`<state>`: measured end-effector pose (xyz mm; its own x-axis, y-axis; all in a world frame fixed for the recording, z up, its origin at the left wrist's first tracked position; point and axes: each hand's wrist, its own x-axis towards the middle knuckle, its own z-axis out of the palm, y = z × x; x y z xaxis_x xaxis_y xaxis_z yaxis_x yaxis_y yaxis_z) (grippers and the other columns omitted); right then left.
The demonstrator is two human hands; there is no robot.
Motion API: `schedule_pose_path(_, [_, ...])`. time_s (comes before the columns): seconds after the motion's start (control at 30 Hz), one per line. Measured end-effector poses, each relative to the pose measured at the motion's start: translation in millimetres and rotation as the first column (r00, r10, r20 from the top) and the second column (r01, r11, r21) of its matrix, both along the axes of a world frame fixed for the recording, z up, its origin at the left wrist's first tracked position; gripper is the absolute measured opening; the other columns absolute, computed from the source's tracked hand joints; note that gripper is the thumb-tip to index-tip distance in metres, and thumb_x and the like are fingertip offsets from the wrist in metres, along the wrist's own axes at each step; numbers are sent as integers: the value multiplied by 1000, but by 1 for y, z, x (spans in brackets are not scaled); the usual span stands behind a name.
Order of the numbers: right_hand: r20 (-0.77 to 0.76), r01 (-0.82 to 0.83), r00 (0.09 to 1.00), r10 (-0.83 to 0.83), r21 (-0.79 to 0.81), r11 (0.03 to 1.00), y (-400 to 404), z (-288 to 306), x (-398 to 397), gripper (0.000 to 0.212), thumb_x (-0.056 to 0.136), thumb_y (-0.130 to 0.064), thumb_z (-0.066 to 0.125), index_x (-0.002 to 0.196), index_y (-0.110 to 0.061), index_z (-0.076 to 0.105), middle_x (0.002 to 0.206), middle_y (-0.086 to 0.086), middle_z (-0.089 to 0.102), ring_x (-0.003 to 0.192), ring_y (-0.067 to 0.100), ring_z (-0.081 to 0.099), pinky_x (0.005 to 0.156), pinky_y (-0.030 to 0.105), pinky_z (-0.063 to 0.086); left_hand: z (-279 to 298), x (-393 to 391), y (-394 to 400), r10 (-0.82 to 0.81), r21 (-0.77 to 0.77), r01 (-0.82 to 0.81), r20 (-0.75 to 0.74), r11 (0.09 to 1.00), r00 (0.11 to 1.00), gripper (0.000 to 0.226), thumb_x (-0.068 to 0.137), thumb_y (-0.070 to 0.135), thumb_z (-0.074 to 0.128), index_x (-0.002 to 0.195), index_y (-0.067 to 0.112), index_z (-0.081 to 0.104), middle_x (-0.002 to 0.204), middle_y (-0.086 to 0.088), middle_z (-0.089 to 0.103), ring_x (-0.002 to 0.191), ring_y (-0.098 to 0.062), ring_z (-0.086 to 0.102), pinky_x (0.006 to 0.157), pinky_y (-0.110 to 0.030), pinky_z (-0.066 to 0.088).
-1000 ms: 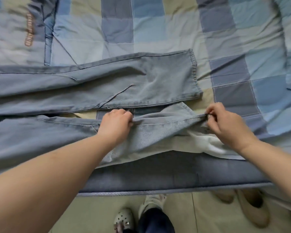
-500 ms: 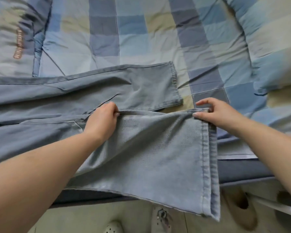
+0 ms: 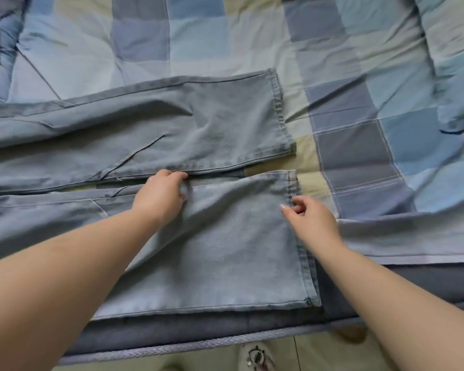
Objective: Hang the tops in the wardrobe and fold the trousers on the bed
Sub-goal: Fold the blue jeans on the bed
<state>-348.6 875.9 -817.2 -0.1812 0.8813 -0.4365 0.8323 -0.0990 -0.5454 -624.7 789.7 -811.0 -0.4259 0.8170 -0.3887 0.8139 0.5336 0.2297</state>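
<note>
From the head camera, light blue trousers (image 3: 198, 124) lie spread across the bed (image 3: 359, 76), both legs running left to right over a blue, grey and cream checked cover. The far leg lies flat with its hem toward the right. The near leg reaches the bed's front edge, its lower part hanging slightly over the dark mattress side. The left hand (image 3: 161, 194) pinches a fold of the near leg's upper edge, fingers curled into the cloth. The right hand (image 3: 310, 218) sits at the near leg's hem with fingers curled; it seems to pinch the hem, though the contact is hard to make out. A shoe (image 3: 255, 357) shows on the floor below.
</note>
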Motion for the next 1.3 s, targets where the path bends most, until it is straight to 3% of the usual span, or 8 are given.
schedule_pose_path(0.17, [89, 126, 989, -122, -36, 991, 26, -9, -19, 42, 82, -48, 64, 114, -21, 57, 116, 5, 61, 105, 26, 58, 87, 34, 46, -3, -5, 10, -74, -12, 73, -142, 997, 987, 14, 91, 28, 60, 102, 23, 66, 109, -8, 59, 100, -32, 58, 79, -36, 48])
schedule_pose_path(0.33, [96, 224, 969, -228, 48, 973, 35, -10, -14, 19, 89, -38, 61, 77, -24, 56, 99, 6, 67, 80, 23, 51, 69, 29, 35, -2, -15, 21, 43, 184, -31, -66, 982, 997, 14, 91, 16, 55, 99, 14, 67, 105, -15, 60, 101, -35, 56, 80, -39, 44])
schedule_pose_path(0.53, [-20, 193, 981, -192, 130, 973, 28, 6, -26, 26, 88, -28, 63, 112, -19, 57, 125, 8, 50, 107, 22, 50, 92, 35, 41, -3, -11, 6, 52, 162, -105, 304, 981, 951, 41, 90, -3, 50, 129, 10, 53, 135, -12, 45, 109, -24, 60, 103, -29, 40])
schedule_pose_path(0.67, [-132, -82, 985, 115, 233, 969, -22, 36, -47, 37, 83, -12, 67, 119, -9, 56, 125, 13, 51, 120, 25, 45, 104, 25, 28, 13, -6, -48, 253, 143, -325, 376, 935, 892, 40, 90, -1, 53, 128, 11, 55, 142, -12, 41, 118, -23, 54, 108, -30, 37])
schedule_pose_path(0.8, [-180, -369, 911, 372, 51, 928, -99, 68, -82, 26, 84, -12, 67, 110, -14, 62, 110, 0, 55, 111, 18, 51, 93, 19, 32, 50, -20, -128, 572, 0, -636, 437, 772, 694, 27, 93, 3, 52, 117, 12, 60, 120, -10, 60, 95, -12, 57, 84, -21, 42])
schedule_pose_path(0.97, [-245, -490, 868, 432, -282, 825, -196, 91, -137, 22, 90, -24, 62, 111, -22, 61, 105, -11, 56, 101, 5, 54, 84, 17, 36, 100, -60, -240, 794, -153, -835, 437, 528, 422, 17, 94, 11, 56, 108, 11, 64, 108, -6, 67, 99, -17, 63, 91, -31, 48])
schedule_pose_path(1.13, [-228, -106, 968, -105, -751, 652, -265, 83, -197, 11, 93, -33, 56, 93, -23, 61, 105, -5, 65, 100, 11, 60, 95, 31, 45, 107, -104, -319, 879, -411, -858, 468, 309, 93, 14, 98, 32, 50, 92, 21, 58, 106, -2, 65, 91, -12, 63, 80, -30, 46])
schedule_pose_path(1.3, [-45, 165, 776, -630, -948, 271, -322, 51, -250, 37, 94, -39, 53, 124, -17, 52, 122, 7, 61, 106, 18, 59, 90, 34, 42, 69, -132, -349, 785, -497, -857, 582, 139, -210, 24, 97, 36, 52, 111, 17, 53, 111, -4, 65, 100, -15, 65, 82, -35, 51])
